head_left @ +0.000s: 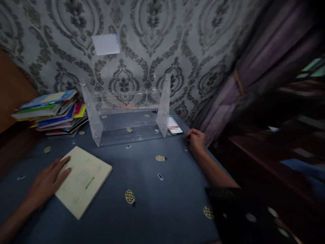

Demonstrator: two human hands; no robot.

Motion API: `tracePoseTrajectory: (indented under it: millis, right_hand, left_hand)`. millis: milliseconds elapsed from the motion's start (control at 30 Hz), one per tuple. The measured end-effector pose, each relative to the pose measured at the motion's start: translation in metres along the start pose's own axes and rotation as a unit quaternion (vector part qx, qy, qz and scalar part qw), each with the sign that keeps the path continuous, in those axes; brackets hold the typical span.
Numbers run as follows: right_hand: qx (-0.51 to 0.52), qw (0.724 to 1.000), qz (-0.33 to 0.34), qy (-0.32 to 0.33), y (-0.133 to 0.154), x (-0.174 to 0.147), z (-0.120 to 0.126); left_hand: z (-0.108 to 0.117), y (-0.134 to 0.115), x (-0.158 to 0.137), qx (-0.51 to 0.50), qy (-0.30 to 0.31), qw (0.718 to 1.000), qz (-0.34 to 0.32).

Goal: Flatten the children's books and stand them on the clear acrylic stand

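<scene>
Work at a table, seen from the head. The patterned wall (215, 44) forms the background, with a purple curtain (223, 91) gathered at its right. The blue table (182, 203), printed with small pale motifs, fills the foreground. Near the wall stands a clear rack (164, 112), upright, its two side panels joined by transparent cross-pieces; the table's prints show through it, and no book is seen on it. Left of the rack lies a pile (58, 112) of books, stacked flat and unevenly aligned. Nearer the viewer is the cream book (83, 183), closed, lying flat and askew on the table, apart from both pile and rack. The left hand (48, 178) is open, fingers and thumb extended over the book's left edge; it touches the book without evident lifting. The right hand (196, 139) is curled into a loose fist by the table's right edge; nothing can be seen in it. A white sheet (106, 44) is set against the wall above the rack, and a white item (175, 126), partly obscured, lies just right of the rack. Progress, as judged from the layout: the rack is standing and the cream book is separate, but not yet raised; how much remains cannot be told.
</scene>
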State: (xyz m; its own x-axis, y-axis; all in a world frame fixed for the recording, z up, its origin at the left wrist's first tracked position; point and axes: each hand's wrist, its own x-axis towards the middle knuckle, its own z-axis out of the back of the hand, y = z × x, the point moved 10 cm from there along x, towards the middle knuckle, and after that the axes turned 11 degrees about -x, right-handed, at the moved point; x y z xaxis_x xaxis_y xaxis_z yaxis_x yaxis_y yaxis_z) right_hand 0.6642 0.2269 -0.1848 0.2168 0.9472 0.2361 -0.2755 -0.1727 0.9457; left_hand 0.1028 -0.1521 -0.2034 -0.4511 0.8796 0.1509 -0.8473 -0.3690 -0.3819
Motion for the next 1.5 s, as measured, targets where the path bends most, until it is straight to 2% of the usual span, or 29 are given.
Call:
tracePoseTrajectory:
  millis: [33, 167, 300, 400, 567, 600, 667, 733, 800, 867, 967, 1100, 1233, 1333, 1400, 1500]
  right_hand:
    - [0.002, 1.0, -0.002, -0.002, -0.003, 0.002, 0.0]
    - [0.014, 1.0, 0.001, -0.002, -0.01, 0.007, -0.001]
    - [0.027, 1.0, 0.01, -0.004, -0.012, 0.009, -0.001]
    - [0.033, 0.999, 0.012, -0.012, -0.014, 0.009, 0.0]
    - [0.033, 0.999, 0.019, -0.018, -0.018, 0.01, 0.004]
    - [0.031, 0.999, 0.023, -0.016, -0.019, 0.009, 0.005]
    - [0.027, 0.999, 0.031, -0.009, -0.018, 0.005, 0.007]
    - [0.018, 0.999, 0.036, -0.004, -0.017, 0.0, 0.01]
    - [0.007, 0.999, 0.04, 0.002, -0.013, -0.005, 0.011]
    - [-0.008, 0.999, 0.042, 0.006, -0.009, -0.008, 0.012]
    - [-0.034, 0.998, 0.048, 0.009, -0.003, -0.009, 0.013]
    - [-0.076, 0.994, 0.074, 0.021, 0.002, -0.008, 0.008]
    - [-0.12, 0.982, 0.12, 0.077, 0.014, -0.016, -0.009]
    - [-0.154, 0.969, 0.148, 0.124, 0.028, -0.029, -0.023]
    - [-0.179, 0.959, 0.157, 0.15, 0.035, -0.042, -0.029]
    - [-0.216, 0.944, 0.176, 0.178, 0.043, -0.07, -0.031]
  left_hand:
    - [-0.011, -0.006, -0.002, -0.001, 0.035, 0.999, -0.024]
    - [-0.028, -0.035, -0.015, 0.018, -0.004, 0.993, -0.116]
    - [-0.054, -0.089, -0.017, 0.018, -0.011, 0.98, -0.198]
    - [-0.074, -0.161, -0.009, 0.018, 0.005, 0.961, -0.277]
    - [-0.113, -0.31, -0.007, 0.002, -0.002, 0.905, -0.426]
    - [-0.12, -0.332, -0.009, -0.003, -0.01, 0.894, -0.448]
    - [-0.135, -0.359, -0.014, -0.005, -0.022, 0.879, -0.477]
    - [-0.144, -0.367, -0.02, -0.004, -0.058, 0.865, -0.498]
    - [-0.152, -0.363, -0.026, 0.006, -0.086, 0.849, -0.521]
    - [-0.157, -0.352, -0.021, 0.015, -0.109, 0.868, -0.485]
    - [-0.157, -0.345, -0.017, 0.015, -0.114, 0.881, -0.459]
    - [-0.148, -0.353, -0.022, -0.003, -0.089, 0.856, -0.509]
    - [-0.133, -0.359, -0.019, -0.04, -0.084, 0.876, -0.474]
    - [-0.131, -0.364, -0.019, -0.06, -0.064, 0.894, -0.44]
    - [-0.131, -0.364, -0.017, -0.063, -0.049, 0.904, -0.42]
    - [-0.128, -0.358, -0.015, -0.052, -0.062, 0.916, -0.393]
